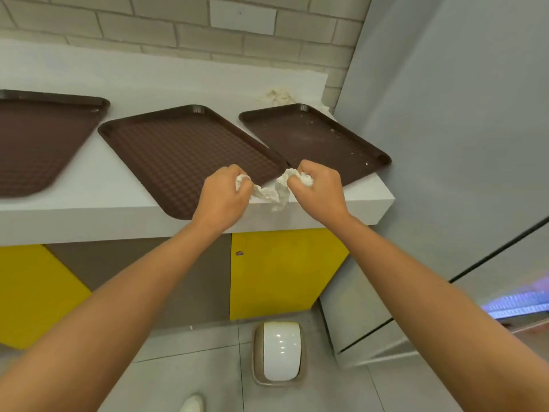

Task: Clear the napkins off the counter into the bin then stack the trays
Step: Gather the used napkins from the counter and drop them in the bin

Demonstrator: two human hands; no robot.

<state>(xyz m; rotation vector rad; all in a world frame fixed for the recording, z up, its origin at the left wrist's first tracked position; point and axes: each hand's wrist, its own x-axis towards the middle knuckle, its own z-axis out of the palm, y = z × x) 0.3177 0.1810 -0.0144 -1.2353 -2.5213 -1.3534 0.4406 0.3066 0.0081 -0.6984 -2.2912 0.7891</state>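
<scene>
At the bottom centre of the frame the toe of a white shoe (192,403) shows on the grey floor. Just above it stands the bin (258,355), brown-rimmed with a white swing lid, in front of a yellow cabinet door (282,272). Both forearms reach up from the lower corners to the front edge of the white desk (118,212). The left hand (221,197) and the right hand (319,188) are each curled tight round an end of one crumpled white napkin (273,196), which hangs twisted between them over the desk's edge, at the centre of the frame.

Behind the hands three brown trays lie flat on the desk, side by side and unstacked: the middle tray (184,156) overhangs the front edge, the right tray (315,141) carries pale crumbs, and the left tray (38,144) is cut off by the frame. Beyond the right tray, in the desk's back corner, lies another crumpled napkin (277,96), against the pale tiled wall (178,31).
</scene>
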